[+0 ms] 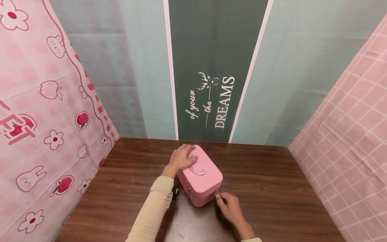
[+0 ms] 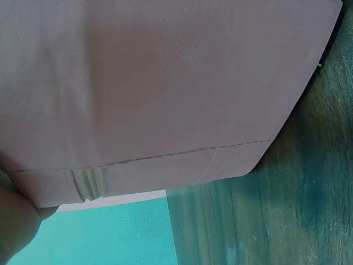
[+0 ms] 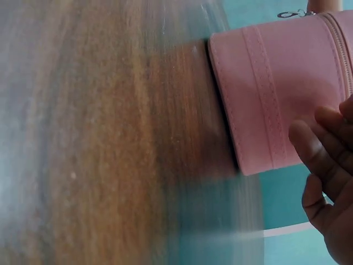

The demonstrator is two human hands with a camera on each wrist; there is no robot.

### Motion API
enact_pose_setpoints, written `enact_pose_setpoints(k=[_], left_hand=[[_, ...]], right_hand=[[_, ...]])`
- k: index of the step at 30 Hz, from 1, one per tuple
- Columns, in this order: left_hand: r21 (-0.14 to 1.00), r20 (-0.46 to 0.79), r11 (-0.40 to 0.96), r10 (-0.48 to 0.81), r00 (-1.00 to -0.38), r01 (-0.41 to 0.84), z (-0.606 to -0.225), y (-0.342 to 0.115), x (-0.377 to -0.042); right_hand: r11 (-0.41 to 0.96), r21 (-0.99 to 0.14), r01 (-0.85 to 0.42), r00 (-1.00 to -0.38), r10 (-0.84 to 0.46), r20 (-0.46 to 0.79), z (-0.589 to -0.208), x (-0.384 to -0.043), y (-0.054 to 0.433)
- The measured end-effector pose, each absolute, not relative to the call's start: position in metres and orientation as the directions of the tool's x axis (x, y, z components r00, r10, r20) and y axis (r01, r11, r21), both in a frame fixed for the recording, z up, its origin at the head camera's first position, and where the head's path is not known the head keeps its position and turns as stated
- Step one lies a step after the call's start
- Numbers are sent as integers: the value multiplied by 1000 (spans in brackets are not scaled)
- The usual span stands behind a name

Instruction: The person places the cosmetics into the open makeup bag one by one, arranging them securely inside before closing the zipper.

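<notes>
A pink zippered case (image 1: 205,168) with a curved silver handle (image 1: 197,171) on its lid stands on the wooden table. My left hand (image 1: 182,158) rests across the far left part of the lid, its thumb beside the handle. In the left wrist view, the case's stitched side (image 2: 182,110) fills most of the picture. At the near right corner, my right hand (image 1: 230,206) pinches the metal zipper pull (image 1: 217,191) between thumb and forefinger. The right wrist view shows the zipper (image 3: 339,47) running along the case, with curled fingers (image 3: 314,146) beside it; the pull is hidden there.
The brown wooden table (image 1: 130,188) extends around the case. A grey-green curtain (image 1: 211,50) with white lettering hangs behind it. Pink patterned cloths hang at the left (image 1: 54,111) and right (image 1: 356,134). A metal clasp (image 3: 295,14) hangs at the case's other side.
</notes>
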State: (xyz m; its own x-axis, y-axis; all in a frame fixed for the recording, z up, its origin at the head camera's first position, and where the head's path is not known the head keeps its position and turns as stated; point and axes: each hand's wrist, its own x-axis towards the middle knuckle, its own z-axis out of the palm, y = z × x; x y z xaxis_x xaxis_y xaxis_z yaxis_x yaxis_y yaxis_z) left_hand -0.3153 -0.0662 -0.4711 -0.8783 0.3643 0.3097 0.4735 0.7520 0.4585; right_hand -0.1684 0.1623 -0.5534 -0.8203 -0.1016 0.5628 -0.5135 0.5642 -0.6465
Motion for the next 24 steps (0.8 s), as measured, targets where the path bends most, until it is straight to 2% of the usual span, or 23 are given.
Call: enact_pose_setpoints(k=[3,9,13,17,21,24], left_hand=[[491,283,725,392,-875,483,-471,-72,-315],[513,302,698,399,-866,501,-475,-80,-309],[491,345,736,326,-880,466,-479,-76,-301],[469,369,795,220,-903,385,-479,-66,-291],[455,355,848,107,-929,272,-475,-53,-281],[453,337,867,50,-940,208,-471,-47,-275]], right_hand=[[606,-600,-522,-790,-79,608,-552,-166,164],[671,-549,-498,-809,-131,573,-549,-163,165],[687,-519,-508,-794,-140,592,-549,-163,163],[671,-494,-554,-750,-143,646,-549,-162,157],[622,-487,-613,-711,-166,683,-551,-158,149],[613,-507,-606,-708,-125,695,-553,-157,147]])
